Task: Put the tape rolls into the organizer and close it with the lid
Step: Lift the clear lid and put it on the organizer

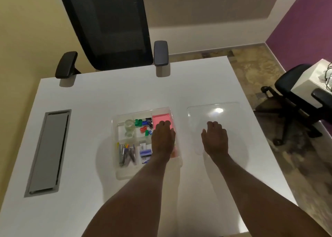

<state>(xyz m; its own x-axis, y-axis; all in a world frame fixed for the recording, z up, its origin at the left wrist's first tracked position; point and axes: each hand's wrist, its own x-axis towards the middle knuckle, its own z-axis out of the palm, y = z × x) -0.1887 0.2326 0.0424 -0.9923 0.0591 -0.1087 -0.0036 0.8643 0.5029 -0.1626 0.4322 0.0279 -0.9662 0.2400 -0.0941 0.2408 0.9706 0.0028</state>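
A clear plastic organizer (120,172) sits open on the white table. Two clear tape rolls (129,125) lie in its far-left compartment. Other compartments hold coloured clips, pens, a pink pad and small blue items. The clear lid (212,111) lies flat on the table to the right of the organizer. My left hand (163,138) hovers over the organizer's right side above the pink pad, fingers curled, holding nothing that I can see. My right hand (215,138) rests over the near part of the lid, fingers curled down onto it.
The white table (93,96) has a grey cable hatch (48,152) at the left. A black mesh office chair (111,26) stands at the far edge. Another black chair (294,96) and a white unit stand on the floor to the right.
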